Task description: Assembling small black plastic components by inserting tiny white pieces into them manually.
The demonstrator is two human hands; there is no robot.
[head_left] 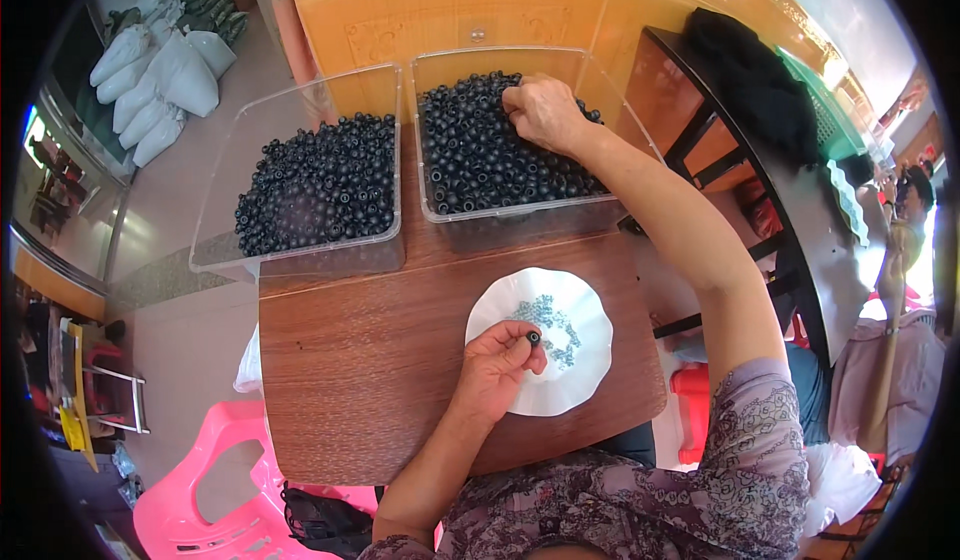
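Note:
My left hand point(492, 368) pinches a small black ring-shaped part point(533, 338) between thumb and fingertips, over the left side of a white scalloped plate point(590, 380). Tiny clear pieces point(548, 312) lie scattered on that plate. My right arm reaches far forward, and my right hand point(545, 112) is at the pile of black parts point(480, 150) in the right clear plastic bin point(520, 210). Its fingers are curled down at the parts; whatever they grip is hidden. A second clear bin point(350, 258), left of it, holds more of the same black parts.
Both bins and the plate rest on a brown wooden table point(350, 380). A pink plastic chair point(210, 500) stands at the lower left. White sacks point(185, 75) are piled on the floor at the far left. To the right is a dark table point(830, 260) with black cloth point(750, 80).

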